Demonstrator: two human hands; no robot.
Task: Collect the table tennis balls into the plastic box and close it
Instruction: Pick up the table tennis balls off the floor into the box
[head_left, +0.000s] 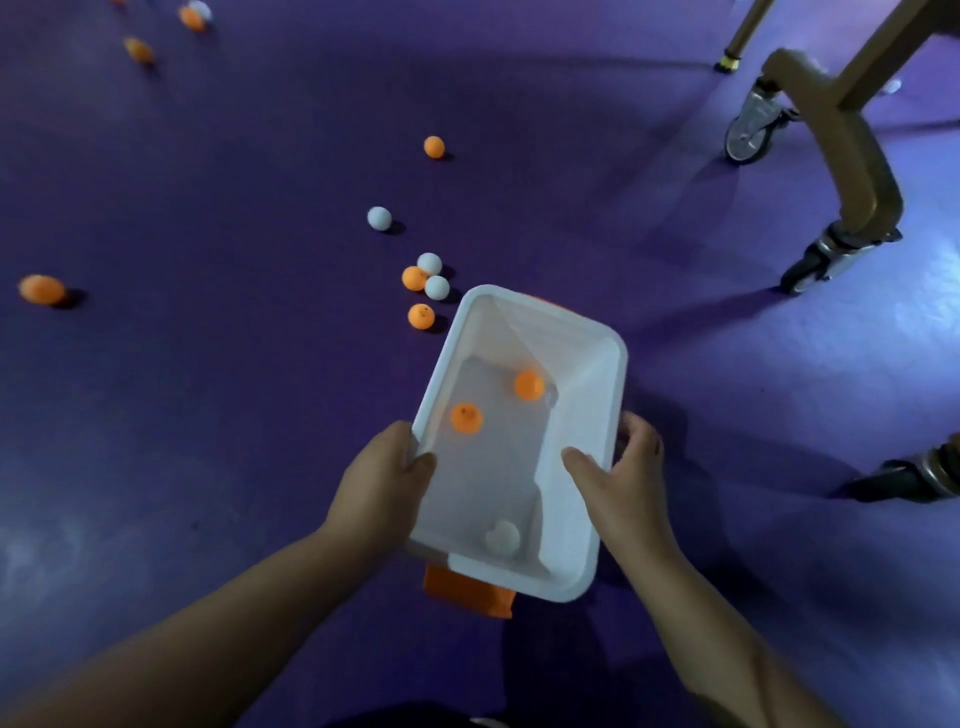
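While you've got the box (597, 415) gripped on both long sides, worth noting how everything's laid out. Your left hand (382, 478) is clamped on the left rim with the thumb hooked inside, and your right hand (621, 478) is on the right rim, thumb inside, fingers wrapped round the outer wall. So both hands are closed on the box and neither is free to pick anything up.

Inside there are two orange balls (466, 417) toward the far half and one white ball (503, 536) at the near end. I'd call that an early stage, since most are on the purple floor (208, 208). No lid in sight; something orange (467, 592) pokes out under the near end, can't tell what.

The bit that matters: the box's long axis runs away from you, leaning a little right, and the closest cluster (426, 286), two white and two orange, sits just past the far left corner. That puts it on your left hand's side. More lie further out, one white (379, 217), one orange (434, 146), another orange (41, 289) well off to the left, a few at the top left corner.

My guess is you set the box down and let the left hand go for the cluster. Mind the caster wheels (826, 260) off to the right.
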